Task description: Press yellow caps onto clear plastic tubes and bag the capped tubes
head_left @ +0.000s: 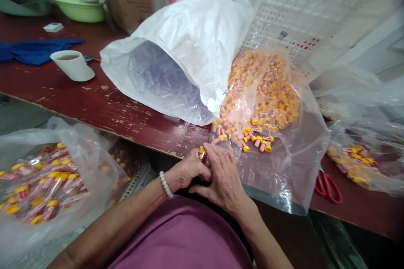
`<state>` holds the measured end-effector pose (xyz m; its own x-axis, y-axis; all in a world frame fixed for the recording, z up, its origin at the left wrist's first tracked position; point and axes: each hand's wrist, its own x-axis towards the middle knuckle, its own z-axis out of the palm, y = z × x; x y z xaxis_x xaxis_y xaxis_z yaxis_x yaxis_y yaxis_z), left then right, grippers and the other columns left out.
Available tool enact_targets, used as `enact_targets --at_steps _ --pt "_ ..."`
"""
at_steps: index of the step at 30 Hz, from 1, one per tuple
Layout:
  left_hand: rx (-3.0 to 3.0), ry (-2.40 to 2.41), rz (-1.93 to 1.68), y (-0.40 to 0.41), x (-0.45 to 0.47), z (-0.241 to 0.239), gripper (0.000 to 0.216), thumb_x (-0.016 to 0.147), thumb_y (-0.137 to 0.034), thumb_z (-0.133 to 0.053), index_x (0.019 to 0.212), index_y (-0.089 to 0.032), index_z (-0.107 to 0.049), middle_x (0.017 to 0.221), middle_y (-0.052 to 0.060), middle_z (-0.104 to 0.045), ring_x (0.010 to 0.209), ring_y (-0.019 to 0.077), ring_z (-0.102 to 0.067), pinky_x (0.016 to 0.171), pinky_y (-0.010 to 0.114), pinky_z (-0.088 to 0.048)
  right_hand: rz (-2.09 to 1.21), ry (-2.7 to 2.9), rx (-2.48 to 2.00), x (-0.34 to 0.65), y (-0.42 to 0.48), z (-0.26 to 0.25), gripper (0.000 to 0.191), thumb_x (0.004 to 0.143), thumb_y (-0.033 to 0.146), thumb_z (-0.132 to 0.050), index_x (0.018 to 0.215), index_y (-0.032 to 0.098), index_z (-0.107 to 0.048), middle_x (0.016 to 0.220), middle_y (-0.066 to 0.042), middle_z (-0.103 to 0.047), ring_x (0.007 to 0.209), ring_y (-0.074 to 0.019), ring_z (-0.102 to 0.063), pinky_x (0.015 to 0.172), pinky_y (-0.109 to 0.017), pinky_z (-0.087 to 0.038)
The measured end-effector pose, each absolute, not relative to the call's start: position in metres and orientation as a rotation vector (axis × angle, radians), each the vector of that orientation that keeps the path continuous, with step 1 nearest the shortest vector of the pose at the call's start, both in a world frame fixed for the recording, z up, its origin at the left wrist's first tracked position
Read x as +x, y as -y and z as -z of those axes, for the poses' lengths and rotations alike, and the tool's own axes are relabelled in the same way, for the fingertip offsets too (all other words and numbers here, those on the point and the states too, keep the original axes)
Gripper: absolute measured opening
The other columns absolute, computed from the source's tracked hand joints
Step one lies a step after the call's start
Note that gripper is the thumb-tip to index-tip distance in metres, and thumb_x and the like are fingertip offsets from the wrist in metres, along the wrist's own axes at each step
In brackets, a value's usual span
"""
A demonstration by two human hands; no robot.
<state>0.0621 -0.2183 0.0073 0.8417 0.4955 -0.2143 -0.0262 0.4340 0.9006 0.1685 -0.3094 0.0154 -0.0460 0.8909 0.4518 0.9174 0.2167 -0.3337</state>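
My left hand point(191, 170), with a pale bead bracelet point(166, 184) at its wrist, is closed around a small tube point(202, 154) with a yellow cap and a dark red body. Over the same tube bend the fingers of my right hand point(224, 176), closed against it and hiding most of it. Just beyond my hands, several loose yellow-capped pieces point(261, 143) with red labels lie on a clear plastic bag point(280, 176) filled with more of them. Left of that bag, a white sack point(202, 21) lies with its mouth toward me, showing clear tubes point(160, 77) inside.
A clear bag of capped, filled tubes point(47, 185) stands low at left. Red-handled scissors point(328, 187) and another bag of capped pieces point(360, 155) lie at right. A white cup point(73, 65), blue cloth point(38, 50) and green basin point(78, 8) sit on the red table point(132, 109).
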Motion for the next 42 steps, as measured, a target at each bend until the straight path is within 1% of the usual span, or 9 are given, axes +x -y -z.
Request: enact_targets --at_steps 5,9,14,18,20,23,27,31,42 --pt "0.987 -0.548 -0.328 0.223 0.060 -0.007 0.022 0.041 0.000 -0.050 0.059 -0.013 -0.051 0.057 -0.004 -0.049 0.054 0.0086 -0.043 0.047 0.020 -0.031 0.040 1.781 -1.650 0.152 0.299 0.001 0.071 0.065 0.020 -0.069 0.130 0.016 -0.040 0.119 -0.014 -0.055 0.108 -0.0260 -0.052 0.091 -0.042 -0.045" --pt "0.987 -0.569 -0.337 0.226 0.059 -0.002 0.018 0.041 -0.001 -0.049 0.055 -0.013 -0.049 0.055 -0.005 -0.046 0.053 0.0077 -0.040 0.047 0.020 -0.028 -0.001 1.716 -1.603 0.153 0.297 0.001 0.062 0.060 0.014 -0.065 0.119 0.018 -0.048 0.109 -0.011 -0.057 0.100 -0.0243 -0.054 0.086 -0.039 -0.048" --pt "0.945 -0.554 -0.344 0.228 0.057 -0.005 0.019 0.041 -0.002 -0.049 0.056 -0.013 -0.047 0.055 -0.005 -0.045 0.055 0.0081 -0.040 0.048 0.020 -0.029 -0.123 1.760 -1.604 0.155 0.298 0.001 0.064 0.058 0.018 -0.069 0.118 0.019 -0.045 0.110 -0.009 -0.056 0.104 -0.0255 -0.052 0.090 -0.042 -0.046" --pt "0.942 -0.579 -0.336 0.223 0.053 -0.014 0.020 0.042 -0.001 -0.050 0.059 -0.013 -0.049 0.054 -0.006 -0.046 0.051 0.0070 -0.039 0.045 0.018 -0.027 -0.159 1.660 -1.603 0.156 0.295 0.003 0.093 0.061 0.024 -0.073 0.138 0.016 -0.022 0.135 -0.017 -0.037 0.126 -0.0293 -0.039 0.102 -0.048 -0.038" --pt "0.931 -0.583 -0.325 0.221 0.052 -0.016 0.020 0.043 -0.001 -0.052 0.059 -0.013 -0.050 0.053 -0.006 -0.048 0.050 0.0070 -0.040 0.044 0.018 -0.029 -0.181 1.635 -1.624 0.157 0.293 0.005 0.099 0.061 0.027 -0.074 0.141 0.015 -0.016 0.139 -0.018 -0.032 0.129 -0.0299 -0.037 0.104 -0.049 -0.037" --pt "0.904 -0.627 -0.341 0.221 0.051 -0.015 0.020 0.042 -0.002 -0.054 0.059 -0.013 -0.052 0.053 -0.006 -0.050 0.050 0.0074 -0.042 0.044 0.018 -0.031 -0.203 1.708 -1.630 0.160 0.294 0.006 0.088 0.061 0.029 -0.075 0.135 0.017 -0.029 0.130 -0.016 -0.046 0.120 -0.0279 -0.049 0.098 -0.045 -0.044" --pt "0.832 -0.677 -0.317 0.224 0.048 -0.010 0.020 0.039 -0.002 -0.059 0.054 -0.014 -0.051 0.054 -0.005 -0.052 0.050 0.0083 -0.044 0.045 0.020 -0.034 -0.075 1.842 -1.620 0.160 0.295 0.002 0.066 0.065 0.038 -0.073 0.121 0.019 -0.045 0.107 -0.010 -0.062 0.093 -0.0232 -0.064 0.079 -0.036 -0.054" --pt "0.744 -0.606 -0.304 0.219 0.037 -0.008 0.022 0.037 -0.005 -0.063 0.055 -0.013 -0.054 0.059 -0.004 -0.056 0.054 0.0095 -0.049 0.050 0.021 -0.038 0.107 1.951 -1.577 0.155 0.283 0.000 0.062 0.065 0.048 -0.071 0.115 0.017 -0.050 0.097 -0.009 -0.064 0.081 -0.0228 -0.064 0.069 -0.034 -0.054" --pt "0.728 -0.542 -0.396 0.219 0.012 -0.017 0.022 0.037 -0.005 -0.065 0.056 -0.012 -0.055 0.060 -0.004 -0.057 0.053 0.0087 -0.050 0.050 0.021 -0.041 -0.073 2.013 -1.461 0.129 0.271 -0.021 0.057 0.064 0.041 -0.071 0.111 0.019 -0.050 0.095 -0.007 -0.061 0.080 -0.0210 -0.062 0.070 -0.033 -0.054"
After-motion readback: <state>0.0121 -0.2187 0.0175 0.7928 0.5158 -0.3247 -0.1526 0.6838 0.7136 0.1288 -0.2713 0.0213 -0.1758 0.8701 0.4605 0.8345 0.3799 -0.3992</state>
